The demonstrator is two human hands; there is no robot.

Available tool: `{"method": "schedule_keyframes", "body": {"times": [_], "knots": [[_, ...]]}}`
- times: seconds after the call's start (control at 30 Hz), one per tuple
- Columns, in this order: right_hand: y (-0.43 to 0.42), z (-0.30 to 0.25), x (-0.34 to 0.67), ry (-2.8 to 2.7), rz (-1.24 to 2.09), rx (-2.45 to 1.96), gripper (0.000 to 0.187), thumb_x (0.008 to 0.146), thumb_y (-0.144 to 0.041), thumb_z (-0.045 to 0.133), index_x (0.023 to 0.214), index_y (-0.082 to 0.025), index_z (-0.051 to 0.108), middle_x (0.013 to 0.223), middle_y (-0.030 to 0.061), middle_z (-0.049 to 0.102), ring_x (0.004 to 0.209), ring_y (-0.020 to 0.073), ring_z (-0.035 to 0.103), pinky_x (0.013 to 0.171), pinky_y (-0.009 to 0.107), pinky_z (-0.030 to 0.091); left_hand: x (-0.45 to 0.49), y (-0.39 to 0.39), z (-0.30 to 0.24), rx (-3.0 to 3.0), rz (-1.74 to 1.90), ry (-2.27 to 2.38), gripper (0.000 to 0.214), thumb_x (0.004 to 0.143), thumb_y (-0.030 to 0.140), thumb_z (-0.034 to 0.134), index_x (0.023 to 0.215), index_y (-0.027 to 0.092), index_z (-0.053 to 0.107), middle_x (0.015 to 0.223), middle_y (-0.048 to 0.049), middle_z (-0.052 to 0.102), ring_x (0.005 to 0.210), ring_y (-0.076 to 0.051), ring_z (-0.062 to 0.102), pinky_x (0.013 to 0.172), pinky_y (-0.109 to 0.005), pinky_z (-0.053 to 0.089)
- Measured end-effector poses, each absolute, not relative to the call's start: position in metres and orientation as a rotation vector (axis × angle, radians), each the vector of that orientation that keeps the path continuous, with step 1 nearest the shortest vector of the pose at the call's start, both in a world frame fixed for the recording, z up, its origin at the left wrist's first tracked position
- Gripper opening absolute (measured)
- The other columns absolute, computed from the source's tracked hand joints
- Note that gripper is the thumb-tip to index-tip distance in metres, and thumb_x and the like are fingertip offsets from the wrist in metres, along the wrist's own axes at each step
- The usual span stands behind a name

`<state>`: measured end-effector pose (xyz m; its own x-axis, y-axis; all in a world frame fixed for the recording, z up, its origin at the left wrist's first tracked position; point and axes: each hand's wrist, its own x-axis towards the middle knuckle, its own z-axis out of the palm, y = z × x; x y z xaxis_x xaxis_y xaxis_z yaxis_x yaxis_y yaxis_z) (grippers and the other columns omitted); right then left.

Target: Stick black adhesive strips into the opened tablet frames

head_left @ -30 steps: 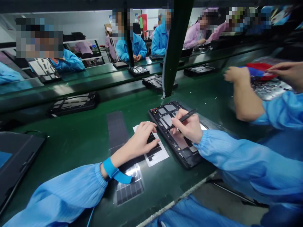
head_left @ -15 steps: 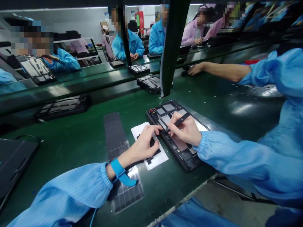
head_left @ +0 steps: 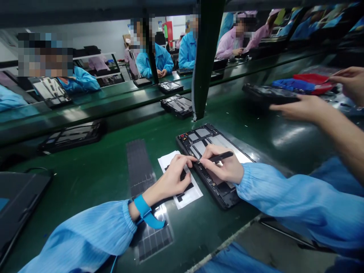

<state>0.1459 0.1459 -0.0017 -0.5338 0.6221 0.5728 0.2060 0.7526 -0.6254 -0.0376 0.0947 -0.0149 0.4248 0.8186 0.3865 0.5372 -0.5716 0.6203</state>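
The stylus [head_left: 220,156] is swinging lower vs. the earlier frame, lying flatter across the tablet frame [head_left: 196,132] instead of angling up, and the L hand [head_left: 173,178] is closing in on its tip. A co-worker's hand [head_left: 298,108] is also reaching in from far R, now beside a dark tablet [head_left: 270,93], w/ their other hand [head_left: 351,85] up near a red tray [head_left: 311,78].

The R hand [head_left: 222,165] is gripping the stylus in a pen hold, fingers closed, tip pointing L toward the frame's edge. The L hand is resting on a white sheet [head_left: 192,197] of small black pads, fingers nearly straight, index reaching the tablet's edge. Can't tell if it's pinching anything; the tip area is too small to read.

Step in hand looks like close tip work at the frame's near edge. Next move calls for a steady tip and care not to snag the frame.

The tablet frame is lying flat on the green surface [head_left: 85,182], just R of the sheet, its inner bays open, w/ grey panels showing and a small red part at the far corner. Sheet is touching its near edge, w/ a dark mesh strip [head_left: 139,163] just L.
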Motion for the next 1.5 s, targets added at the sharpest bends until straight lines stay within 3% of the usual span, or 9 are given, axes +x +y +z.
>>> {"method": "schedule_keyframes", "body": {"times": [0.23, 0.43, 0.57, 0.73, 0.87, 0.97, 1.33, 1.5], "knots": [[0.146, -0.001, 0.148, -1.941, 0.637, -0.726, 0.019, 0.077, -0.024, 0.056, 0.061, -0.018, 0.048, 0.061, 0.0018, 0.051, 0.06, 0.0144, 0.051, 0.058, 0.029, 0.041, -0.036, 0.094, -0.017, 2.531, 0.796, 1.192, 0.022, 0.072, 0.002, 0.038, 0.086, 0.017, 0.046, 0.094, -0.0076, 0.056, 0.096, -0.021, 0.043, 0.083, -0.035, 0.04], [0.155, 0.041, 0.138, -2.006, 0.718, -0.748, 0.013, 0.075, -0.027, 0.06, 0.07, -0.018, 0.053, 0.067, 0.0017, 0.055, 0.062, 0.0137, 0.053, 0.056, 0.026, 0.043, -0.051, 0.098, 0.016, 2.595, 0.593, 1.223, 0.026, 0.077, 0.008, 0.039, 0.099, 0.014, 0.051, 0.1, -0.0078, 0.057, 0.097, -0.019, 0.047, 0.088, -0.031, 0.038], [0.15, 0.059, 0.1, -2.278, 0.884, -0.569, 0.008, 0.072, -0.023, 0.062, 0.072, -0.016, 0.057, 0.072, 0.0019, 0.059, 0.065, 0.0136, 0.056, 0.058, 0.024, 0.044, -0.106, 0.099, 0.041, 2.365, 0.478, 1.572, 0.018, 0.08, 0.022, 0.041, 0.091, 0.016, 0.055, 0.087, -0.0041, 0.059, 0.079, -0.017, 0.053, 0.073, -0.029, 0.041], [0.144, 0.031, 0.029, -2.463, 1.203, -0.505, 0.009, 0.074, -0.023, 0.06, 0.073, -0.014, 0.058, 0.068, 0.0009, 0.061, 0.063, 0.0121, 0.058, 0.06, 0.022, 0.043, -0.174, 0.088, 0.039, 1.936, 0.26, 1.607, 0.025, 0.075, 0.035, 0.05, 0.087, 0.014, 0.054, 0.072, 0.0004, 0.054, 0.065, -0.013, 0.048, 0.058, -0.022, 0.037], [0.148, 0.005, -0.006, -2.359, 1.216, -0.529, 0.014, 0.076, -0.026, 0.057, 0.072, -0.013, 0.058, 0.066, 0.0015, 0.061, 0.062, 0.0115, 0.058, 0.058, 0.021, 0.042, -0.188, 0.086, 0.025, 1.81, 0.054, 1.567, 0.029, 0.067, 0.037, 0.057, 0.084, 0.014, 0.052, 0.065, 0.003, 0.044, 0.059, -0.011, 0.042, 0.051, -0.021, 0.032], [0.15, -0.005, -0.013, -2.294, 1.145, -0.524, 0.013, 0.077, -0.024, 0.056, 0.071, -0.013, 0.059, 0.065, 0.0012, 0.061, 0.06, 0.0109, 0.057, 0.055, 0.02, 0.041, -0.187, 0.091, 0.019, 1.796, 0.057, 1.597, 0.028, 0.065, 0.036, 0.057, 0.083, 0.014, 0.051, 0.063, 0.0036, 0.041, 0.057, -0.011, 0.039, 0.05, -0.022, 0.03], [0.149, -0.009, -0.013, -2.146, 1.413, -0.518, 0.013, 0.076, -0.025, 0.057, 0.07, -0.014, 0.056, 0.066, 0.0017, 0.063, 0.062, 0.0128, 0.063, 0.057, 0.02, 0.047, -0.186, 0.094, 0.013, 1.758, 0.076, 1.603, 0.027, 0.065, 0.034, 0.054, 0.082, 0.014, 0.051, 0.065, 0.0024, 0.043, 0.059, -0.012, 0.039, 0.052, -0.022, 0.03], [0.15, -0.015, -0.015, -2.166, 1.337, -0.544, 0.013, 0.075, -0.025, 0.058, 0.071, -0.013, 0.058, 0.067, 0.0021, 0.065, 0.064, 0.0128, 0.063, 0.061, 0.021, 0.047, -0.187, 0.096, 0.011, 1.787, 0.057, 1.589, 0.029, 0.067, 0.037, 0.052, 0.085, 0.014, 0.05, 0.068, 0.0016, 0.044, 0.06, -0.012, 0.039, 0.053, -0.023, 0.031]]}}
